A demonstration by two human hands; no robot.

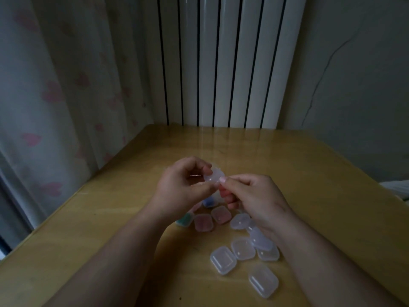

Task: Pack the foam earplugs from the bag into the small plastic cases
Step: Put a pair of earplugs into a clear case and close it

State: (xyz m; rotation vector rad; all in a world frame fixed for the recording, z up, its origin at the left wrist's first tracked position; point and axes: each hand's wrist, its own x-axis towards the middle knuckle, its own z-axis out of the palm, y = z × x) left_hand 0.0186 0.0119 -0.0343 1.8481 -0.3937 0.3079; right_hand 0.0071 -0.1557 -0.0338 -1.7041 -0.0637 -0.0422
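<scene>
Closest to the lens, at five o'clock in the picture, a clear plastic case (263,281) lies flat on the table (99,229), a glossy yellow-brown wooden top with faint grain. The case is a rounded rectangle, translucent and smooth, closed, with a raised panel in its lid. Toward twelve o'clock from it, several more clear cases (243,249) of the same shape sit in a loose cluster. Some touch, one overlaps its neighbour, and the farthest are partly hidden by the right forearm (321,262).

At nine o'clock from that cluster lie the filled ones. Two pink cases (203,222) sit side by side. A green case (185,220) lies at their nine o'clock, half covered by the left wrist (155,209). A blue case (210,201) lies at their twelve o'clock, under the hands. Their colour shows through the frosted walls, too blurred to tell single pieces.

Above the table's middle, both hands meet on the held case (213,176), clear like the others. The left hand (183,185) curls its fingers over the case with the thumb beneath, pinching its left side. The right hand (254,196) pinches its right edge between thumb and forefinger, the other fingers tucked in. Whether the lid is up I cannot tell.

At twelve o'clock behind the table stands a white ribbed radiator (221,63). At ten o'clock hangs a pale curtain (55,85) printed with pink petals. At two o'clock is a grey wall (365,74) with a thin crack.
</scene>
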